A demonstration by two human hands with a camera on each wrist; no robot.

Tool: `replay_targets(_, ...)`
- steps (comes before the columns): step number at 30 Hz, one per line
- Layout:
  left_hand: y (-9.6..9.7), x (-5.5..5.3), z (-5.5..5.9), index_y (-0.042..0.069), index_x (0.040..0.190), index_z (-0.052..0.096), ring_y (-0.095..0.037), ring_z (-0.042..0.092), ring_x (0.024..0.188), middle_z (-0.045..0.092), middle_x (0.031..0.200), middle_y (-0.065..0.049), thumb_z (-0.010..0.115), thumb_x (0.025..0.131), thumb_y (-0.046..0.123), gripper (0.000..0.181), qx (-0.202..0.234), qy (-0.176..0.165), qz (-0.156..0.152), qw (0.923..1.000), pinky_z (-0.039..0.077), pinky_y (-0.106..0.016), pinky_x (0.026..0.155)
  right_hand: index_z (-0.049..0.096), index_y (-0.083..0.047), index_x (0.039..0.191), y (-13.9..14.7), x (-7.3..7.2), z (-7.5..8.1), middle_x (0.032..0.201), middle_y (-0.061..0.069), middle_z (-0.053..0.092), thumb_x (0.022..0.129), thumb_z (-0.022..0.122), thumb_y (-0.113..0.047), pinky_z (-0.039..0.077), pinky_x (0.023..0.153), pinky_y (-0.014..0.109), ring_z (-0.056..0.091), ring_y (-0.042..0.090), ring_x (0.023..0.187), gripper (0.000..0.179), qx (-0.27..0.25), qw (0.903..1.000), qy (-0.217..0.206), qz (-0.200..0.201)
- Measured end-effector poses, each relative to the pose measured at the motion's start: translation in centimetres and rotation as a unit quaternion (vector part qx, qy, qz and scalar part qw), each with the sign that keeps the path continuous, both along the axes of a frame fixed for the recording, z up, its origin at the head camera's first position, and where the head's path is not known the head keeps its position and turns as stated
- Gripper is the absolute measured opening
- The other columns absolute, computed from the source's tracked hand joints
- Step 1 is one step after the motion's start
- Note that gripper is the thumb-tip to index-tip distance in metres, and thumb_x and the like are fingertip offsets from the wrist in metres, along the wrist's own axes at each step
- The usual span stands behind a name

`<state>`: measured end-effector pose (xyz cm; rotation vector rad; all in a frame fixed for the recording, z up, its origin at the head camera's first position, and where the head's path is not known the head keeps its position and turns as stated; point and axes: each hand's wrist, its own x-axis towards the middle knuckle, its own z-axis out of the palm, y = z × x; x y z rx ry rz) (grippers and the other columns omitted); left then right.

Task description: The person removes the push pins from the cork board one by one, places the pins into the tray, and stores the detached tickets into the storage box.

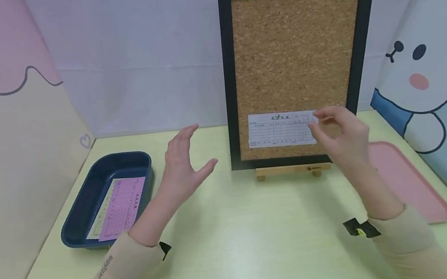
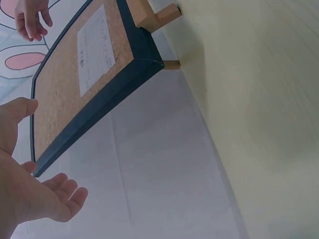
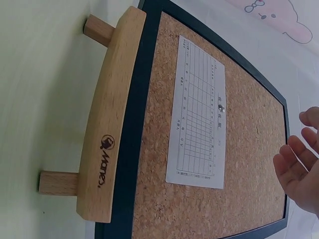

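Observation:
A white printed form (image 1: 281, 129) is fixed low on a black-framed corkboard (image 1: 300, 49) by a pin (image 3: 222, 108) near its top edge. My right hand (image 1: 343, 135) is raised before the form's right end, thumb and forefinger bent towards each other with a gap between. Nothing shows in its fingers (image 3: 291, 162) in the right wrist view. Left of the board my left hand (image 1: 182, 168) hangs in the air, thumb spread away from the fingers and holding nothing. The left wrist view shows that hand (image 2: 30, 191) from the side, overlapping the board's edge.
The corkboard leans on a small wooden easel (image 1: 293, 169) on the pale table (image 1: 238, 250). At left, a dark blue tray (image 1: 70, 221) holds a pink form (image 1: 124, 207) over a yellowish one (image 1: 103, 212). A pink tray (image 1: 407, 181) lies at right, partly behind my right forearm.

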<state>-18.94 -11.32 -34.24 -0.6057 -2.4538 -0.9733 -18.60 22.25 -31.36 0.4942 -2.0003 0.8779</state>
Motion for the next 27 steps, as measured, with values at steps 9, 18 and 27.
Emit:
replay_targets(9,1.9,-0.8,-0.5,0.016,0.147,0.025,-0.026,0.031,0.132,0.033,0.147,-0.004,0.073,0.081,0.028,0.082,0.022,-0.032,-0.008,0.9992,0.024,-0.05,0.107,0.065,0.003,0.1,-1.2,-0.9,-1.6,0.098,0.015,0.067,0.079,0.073,0.0,0.044,0.081,0.016,0.06,0.025,0.088,0.023,0.002,0.9996,-0.026,-0.012)
replay_targets(18,4.1,-1.8,-0.9,0.017,0.147,0.024,-0.024,0.029,0.135,0.03,0.148,-0.003,0.072,0.083,0.03,0.081,0.028,-0.049,-0.016,0.9983,0.025,-0.051,0.106,0.065,0.004,0.097,-2.3,-2.6,-3.6,0.095,0.014,0.069,0.081,0.071,-0.002,0.054,0.075,0.03,0.066,0.025,0.082,0.018,-0.032,0.9974,-0.064,-0.003)
replay_targets(27,5.8,-3.3,-1.8,0.019,0.147,0.025,-0.024,0.028,0.136,0.028,0.149,-0.005,0.07,0.084,0.033,0.078,0.051,-0.072,-0.015,0.996,0.024,-0.053,0.107,0.066,0.003,0.098,-3.0,-4.1,-4.7,0.093,0.014,0.068,0.082,0.072,-0.007,0.05,0.066,0.027,0.062,0.023,0.077,0.02,-0.019,0.9961,-0.084,-0.016)
